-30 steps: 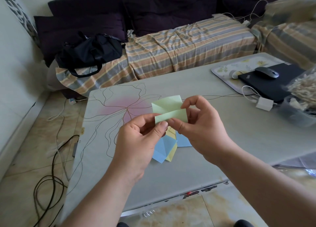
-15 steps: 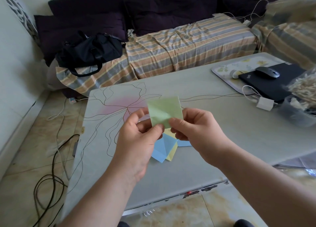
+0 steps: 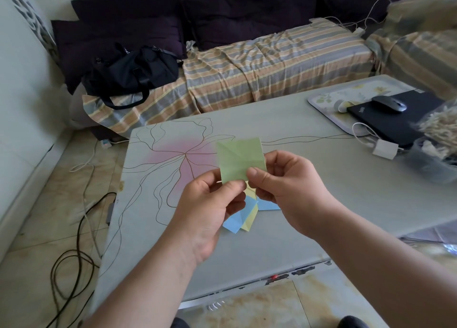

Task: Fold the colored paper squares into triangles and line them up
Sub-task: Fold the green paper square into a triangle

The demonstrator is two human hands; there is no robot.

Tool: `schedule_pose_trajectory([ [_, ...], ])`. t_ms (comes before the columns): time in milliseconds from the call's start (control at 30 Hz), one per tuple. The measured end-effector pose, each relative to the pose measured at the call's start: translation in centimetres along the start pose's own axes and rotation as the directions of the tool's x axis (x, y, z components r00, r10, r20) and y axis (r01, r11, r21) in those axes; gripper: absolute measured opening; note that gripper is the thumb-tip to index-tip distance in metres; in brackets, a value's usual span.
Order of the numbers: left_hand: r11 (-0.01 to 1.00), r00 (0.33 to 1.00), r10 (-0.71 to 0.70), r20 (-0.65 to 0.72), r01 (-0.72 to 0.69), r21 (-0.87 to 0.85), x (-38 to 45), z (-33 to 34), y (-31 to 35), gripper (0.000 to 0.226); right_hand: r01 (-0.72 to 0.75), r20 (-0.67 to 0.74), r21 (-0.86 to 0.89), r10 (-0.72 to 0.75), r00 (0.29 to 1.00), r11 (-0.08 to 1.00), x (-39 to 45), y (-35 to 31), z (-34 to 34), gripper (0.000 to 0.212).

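Head camera showed both hands raised above the near part of the grey table (image 3: pixel 321 204), sharing one light green paper square (image 3: pixel 239 159). The left hand (image 3: pixel 210 209) pinched its lower edge between thumb and forefinger, and the right hand (image 3: pixel 286 186) pinched the same edge just beside it, thumb on the near face; both grips were narrow, closed on the sheet. Held upright by its bottom edge, the sheet showed its whole face, where crease lines ran across it. That hold looked meant for checking the creases and choosing the diagonal before folding, and the paper was not yet a triangle.

Beneath the hands, near the near edge of the table, lay a small heap of blue and yellow folded papers (image 3: pixel 243 219), overlapping rather than lined up, probably kept close so each finished piece could be dropped within reach. They would likely need spreading into a row afterwards.

Toward the far right corner sat a floral-patterned tray (image 3: pixel 329 97) carrying a black laptop (image 3: pixel 395 122) with a dark computer mouse (image 3: pixel 389 104) on its lid. A small pale mark on the lid near its corner looked like a logo, but it was too small to read. Just beside the laptop lay a white charger plug (image 3: pixel 385 149). No other writing was legible.
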State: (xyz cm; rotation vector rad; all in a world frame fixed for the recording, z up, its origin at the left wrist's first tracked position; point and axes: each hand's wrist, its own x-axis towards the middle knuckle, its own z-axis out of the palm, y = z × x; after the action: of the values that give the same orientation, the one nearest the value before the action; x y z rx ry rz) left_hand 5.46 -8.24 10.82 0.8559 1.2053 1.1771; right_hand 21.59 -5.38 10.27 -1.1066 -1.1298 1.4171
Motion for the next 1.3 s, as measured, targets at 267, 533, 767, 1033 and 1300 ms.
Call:
schedule_pose_trajectory([
  [267,0.998,0.996,0.043,-0.082,-0.046,-0.036,0.2,0.1,0.2,0.015,-0.161,0.122,0.044,0.155,0.98,0.986,-0.5,0.0,0.5,0.006],
  [533,0.997,0.992,0.071,-0.102,-0.067,0.041,0.1,0.1,0.0,0.011,-0.092,0.121,-0.09,0.102,0.987,0.992,-0.7,0.0,0.6,0.014],
  [767,0.992,0.994,0.06,-0.094,-0.049,0.112,-0.1,0.4,0.2,0.026,-0.056,0.13,-0.134,0.073,0.989,0.989,-0.6,-0.5,0.5,0.015],
  [1033,0.977,0.984,0.116,-0.135,-0.089,0.193,0.3,0.1,0.4,0.022,-0.03,0.079,-0.246,0.051,0.996,0.969,-0.4,-0.7,0.1,0.017],
  [1300,0.953,0.975,0.178,-0.132,-0.137,0.269,0.3,-0.4,0.2,0.018,-0.086,0.102,-0.248,0.115,0.988,0.965,-0.1,-1.6,-0.8,0.017],
])
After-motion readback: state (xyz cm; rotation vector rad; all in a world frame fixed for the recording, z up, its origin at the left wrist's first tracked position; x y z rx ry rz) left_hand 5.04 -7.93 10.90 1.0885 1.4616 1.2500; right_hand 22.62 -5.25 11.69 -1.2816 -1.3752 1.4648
